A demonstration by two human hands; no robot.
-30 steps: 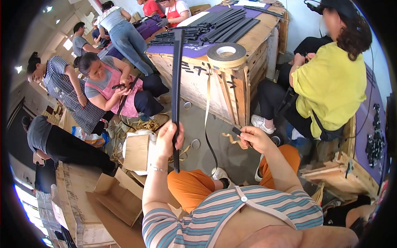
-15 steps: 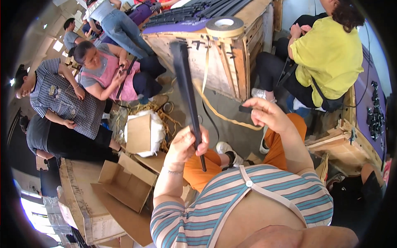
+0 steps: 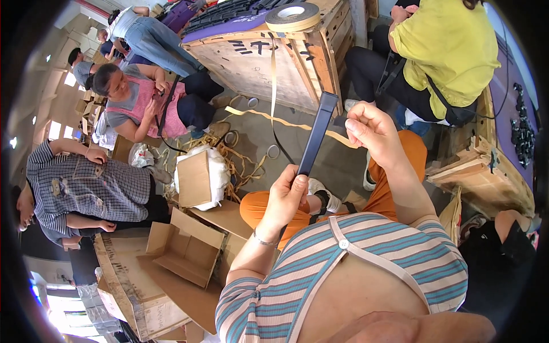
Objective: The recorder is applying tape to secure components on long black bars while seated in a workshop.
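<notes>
Black strip (image 3: pixel 316 136), long axis up-right, away.

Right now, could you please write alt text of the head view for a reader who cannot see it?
A person's left hand grips a long dark flat strip while the right hand pinches tan tape running from a roll on a wooden crate; other people sit around.

Both bare forearms rise from the lower edge, bent at the elbows. The left hand (image 3: pixel 287 196) is closed in a fist-like grip, thumb pressed on top, a thin bracelet at the wrist. The right hand (image 3: pixel 370 130) is raised higher, fingers curled inward and pinched at the fingertips.
</notes>
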